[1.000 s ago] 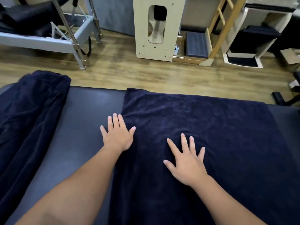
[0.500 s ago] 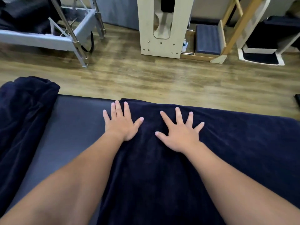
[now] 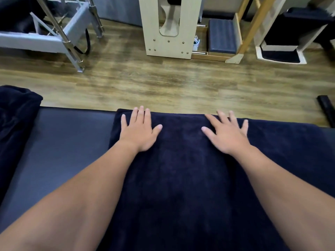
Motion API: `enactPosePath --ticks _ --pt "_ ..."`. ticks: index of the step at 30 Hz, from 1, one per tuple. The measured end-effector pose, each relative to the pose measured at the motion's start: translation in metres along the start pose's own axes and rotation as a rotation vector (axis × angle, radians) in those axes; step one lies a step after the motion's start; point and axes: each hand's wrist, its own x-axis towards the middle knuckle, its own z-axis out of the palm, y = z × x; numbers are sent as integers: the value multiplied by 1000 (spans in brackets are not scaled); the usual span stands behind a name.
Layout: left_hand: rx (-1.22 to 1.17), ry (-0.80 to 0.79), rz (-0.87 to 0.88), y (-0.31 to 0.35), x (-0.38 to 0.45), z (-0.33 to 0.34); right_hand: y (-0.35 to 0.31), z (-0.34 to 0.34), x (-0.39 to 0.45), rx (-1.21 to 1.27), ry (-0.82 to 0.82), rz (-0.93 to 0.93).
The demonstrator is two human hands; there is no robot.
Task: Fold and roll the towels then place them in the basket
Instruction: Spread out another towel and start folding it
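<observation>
A dark navy towel (image 3: 181,178) lies spread flat on a dark padded table (image 3: 63,142). My left hand (image 3: 138,130) presses flat on the towel's far left corner, fingers straight and reaching the far edge. My right hand (image 3: 226,133) lies flat with spread fingers on the towel near the same far edge, further right. Neither hand holds anything. No basket is in view.
A heap of more navy towels (image 3: 16,127) sits on the table's left end. Beyond the table is wooden floor (image 3: 163,84) with a metal-framed apparatus (image 3: 59,33) at the back left and wooden exercise equipment (image 3: 170,28) at the back centre and right.
Both hands have slid away from me across the towel to its far edge, and the right hand has moved further right. The camera has tipped forward.
</observation>
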Motion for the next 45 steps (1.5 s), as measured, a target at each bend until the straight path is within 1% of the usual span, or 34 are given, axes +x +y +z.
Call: enactPosePath --ticks 3,6,7,9,10,11,12,14,16,17,18,19,20,23,24,25,26,29,32,34,36,40,43,45 --pt "-11 10 -42 8 4 -5 37 -1 -4 51 19 154" --pt "124 164 61 21 -16 3 53 3 -25 45 73 202" --pt "161 212 110 26 -27 11 52 7 -35 37 96 171" --pt "133 276 177 35 -51 30 51 16 -60 0 118 35" --pt "103 280 191 38 -63 39 53 22 -72 -35 112 -23" --pt "86 270 188 39 -74 47 57 26 -82 -57 100 -30" --pt "82 239 174 38 -85 54 64 29 -87 -46 91 24" --pt "108 211 147 31 -110 64 74 30 -91 34 83 219" --pt "115 184 120 24 -138 73 66 30 -94 110 75 385" --pt "116 173 107 22 -151 77 54 30 -97 134 70 422" --pt "111 158 90 21 -166 82 35 28 -105 146 68 416" --pt "104 142 81 21 -181 87 14 30 -116 142 65 366" --pt "96 128 75 21 -197 92 -8 34 -133 115 54 274" --pt "84 110 89 19 -239 106 -70 67 -199 0 -4 -83" --pt "88 110 98 16 -253 111 -86 77 -223 -25 -24 -178" --pt "85 101 97 12 -267 115 -97 86 -244 -36 -28 -233" --pt "72 103 82 8 -281 118 -101 93 -259 -40 -24 -254" --pt "23 106 -12 -12 -319 132 -89 96 -282 -65 -64 -222" --pt "5 89 -83 -33 -354 143 -81 95 -298 -62 -96 -72" --pt "14 108 -44 -42 -378 150 -91 96 -316 -48 -130 13" --pt "32 131 57 -47 -402 157 -107 100 -342 -45 -150 -31" --pt "70 153 212 -57 -433 164 -125 120 -403 -94 -176 -235" --pt "96 154 216 -65 -440 162 -108 134 -434 -135 -145 -299" --pt "107 132 191 -67 -440 159 -85 138 -445 -182 -128 -270"
